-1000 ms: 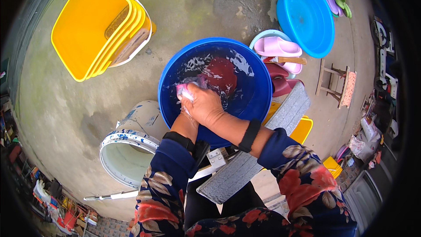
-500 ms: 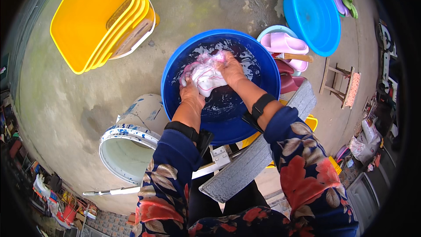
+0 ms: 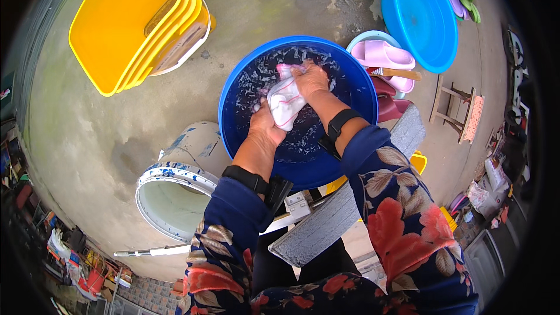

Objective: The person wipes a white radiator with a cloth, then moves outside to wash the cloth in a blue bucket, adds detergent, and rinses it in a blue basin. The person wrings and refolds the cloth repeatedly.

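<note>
A wet white cloth with pink lines and a pink edge (image 3: 286, 104) is bunched between my hands, over the water in a dark blue tub (image 3: 233, 76). My left hand (image 3: 266, 123) grips its near left part, with the fingertips partly hidden by the folds. Higher up and to the right, my right hand (image 3: 312, 80) is closed on the cloth's far end. Foamy, rippled water (image 3: 306, 146) fills the bottom of the tub around the cloth. Both wrists wear black straps.
Stacked yellow buckets (image 3: 116, 35) lie tipped at the far left. A paint-splashed white bucket (image 3: 175, 175) lies near left. Right of the tub are pink slippers (image 3: 382, 53), a wood-handled brush (image 3: 399, 74), a light blue basin (image 3: 420, 17) and a small stool (image 3: 466, 114). A grey plank (image 3: 321, 224) crosses in front.
The cloth has gone from a spread, crumpled bundle to a narrower, more stretched shape. My right hand has moved slightly farther away and to the right; the left has shifted right.
</note>
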Available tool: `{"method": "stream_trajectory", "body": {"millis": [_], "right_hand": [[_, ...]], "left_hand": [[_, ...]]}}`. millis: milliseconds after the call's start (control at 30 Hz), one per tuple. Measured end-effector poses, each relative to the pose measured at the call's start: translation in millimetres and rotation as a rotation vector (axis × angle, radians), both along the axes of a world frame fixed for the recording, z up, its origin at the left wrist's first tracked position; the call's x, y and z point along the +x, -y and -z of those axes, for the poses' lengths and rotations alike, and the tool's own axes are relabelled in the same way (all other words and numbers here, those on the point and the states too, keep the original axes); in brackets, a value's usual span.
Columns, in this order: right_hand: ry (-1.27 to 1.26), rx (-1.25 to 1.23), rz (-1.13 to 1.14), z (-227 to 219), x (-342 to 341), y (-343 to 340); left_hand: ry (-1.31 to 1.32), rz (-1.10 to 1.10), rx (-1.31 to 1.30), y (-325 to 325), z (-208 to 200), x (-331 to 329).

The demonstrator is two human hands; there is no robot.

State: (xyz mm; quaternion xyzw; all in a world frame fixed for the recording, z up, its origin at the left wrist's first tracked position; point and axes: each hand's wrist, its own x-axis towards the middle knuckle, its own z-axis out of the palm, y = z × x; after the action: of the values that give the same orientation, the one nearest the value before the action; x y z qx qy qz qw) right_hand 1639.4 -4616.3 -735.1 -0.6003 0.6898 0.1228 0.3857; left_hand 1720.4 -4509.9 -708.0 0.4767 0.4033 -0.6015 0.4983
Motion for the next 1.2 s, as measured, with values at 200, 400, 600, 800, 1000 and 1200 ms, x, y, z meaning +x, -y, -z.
{"method": "stream_trajectory", "body": {"millis": [200, 400, 600, 800, 1000, 1200], "right_hand": [[0.482, 0.223, 0.35, -17, -10, -28], [0.495, -0.142, -0.057, -80, 18, -73], [0.167, -0.16, 0.007, -21, 19, -24], [0.137, 0.141, 0.402, 7, -21, 3], [0.677, 0.741, 0.698, -39, -32, -5], [0.731, 0.561, 0.375, -103, -4, -42]], "left_hand": [[0.119, -0.089, 0.25, -1, 25, 6], [0.11, 0.249, 0.065, -17, 40, 0], [-0.366, -0.083, -0.256, -17, 11, -1], [-0.036, -0.29, 0.113, -3, 7, 11], [0.131, -0.022, 0.132, -8, 2, 0], [0.238, 0.167, 0.215, -8, 10, -6]]}}
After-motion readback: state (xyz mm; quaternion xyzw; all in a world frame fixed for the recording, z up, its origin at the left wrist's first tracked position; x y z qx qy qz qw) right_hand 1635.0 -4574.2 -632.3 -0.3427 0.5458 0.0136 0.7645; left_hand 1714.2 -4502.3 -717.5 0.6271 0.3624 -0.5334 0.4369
